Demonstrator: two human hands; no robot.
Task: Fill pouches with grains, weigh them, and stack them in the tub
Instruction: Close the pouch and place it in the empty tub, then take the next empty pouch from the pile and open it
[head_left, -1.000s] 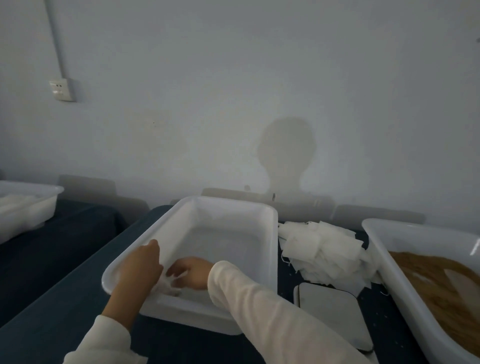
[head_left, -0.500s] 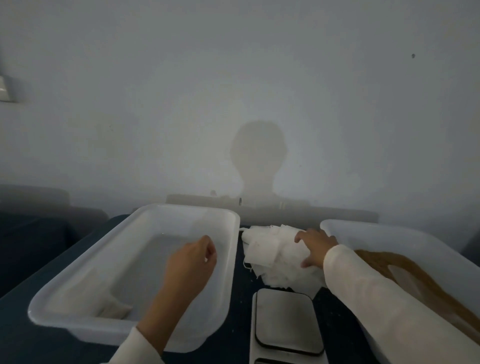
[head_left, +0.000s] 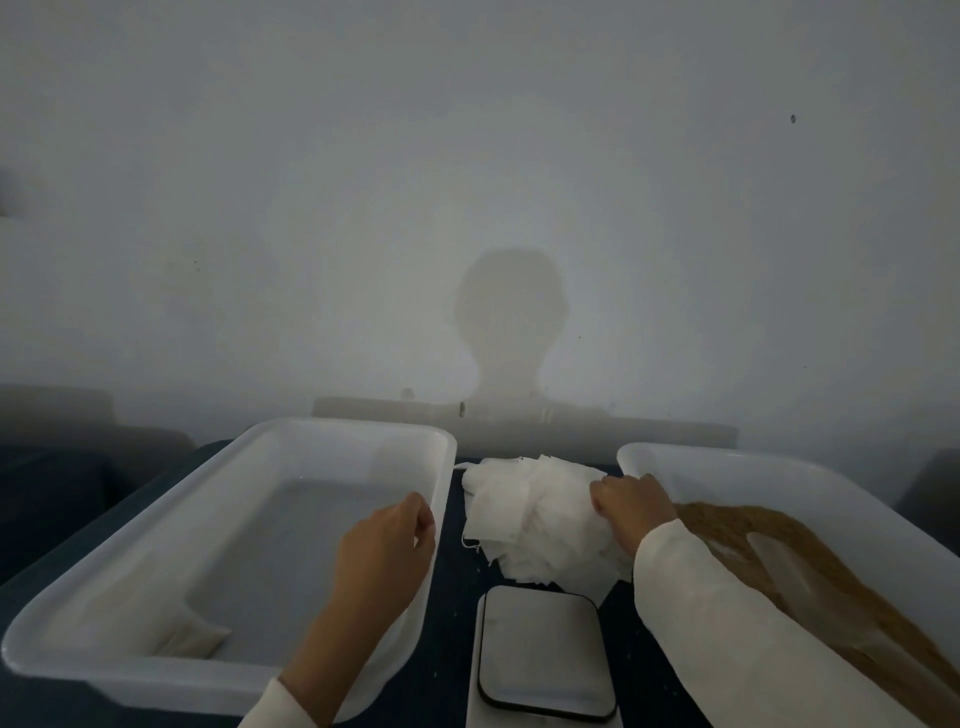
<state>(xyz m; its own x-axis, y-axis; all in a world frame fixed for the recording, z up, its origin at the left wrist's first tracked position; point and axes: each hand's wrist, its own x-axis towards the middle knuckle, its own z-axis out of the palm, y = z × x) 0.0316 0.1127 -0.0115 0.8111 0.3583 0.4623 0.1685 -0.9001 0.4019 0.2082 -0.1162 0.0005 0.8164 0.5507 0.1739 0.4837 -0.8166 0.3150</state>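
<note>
Right hand (head_left: 631, 512) on pouch pile (head_left: 535, 519) between tub (head_left: 223, 670) and grain bin (head_left: 727, 465), fingers (head_left: 602, 493) apparently pinching top pouch for filling. Left hand (head_left: 387, 551) loosely curled, holding nothing, over tub. Scale (head_left: 543, 649) near, ready for weighing.

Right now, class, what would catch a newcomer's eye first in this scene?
Probably the heap of white pouches at centre, gripped by the right hand. Flanking it are two white tubs: the left tub holding one filled pouch, the right tub holding brown grains. A scale sits nearest.

Packing room (tubs (head_left: 447, 457), scale (head_left: 543, 649)).
</note>
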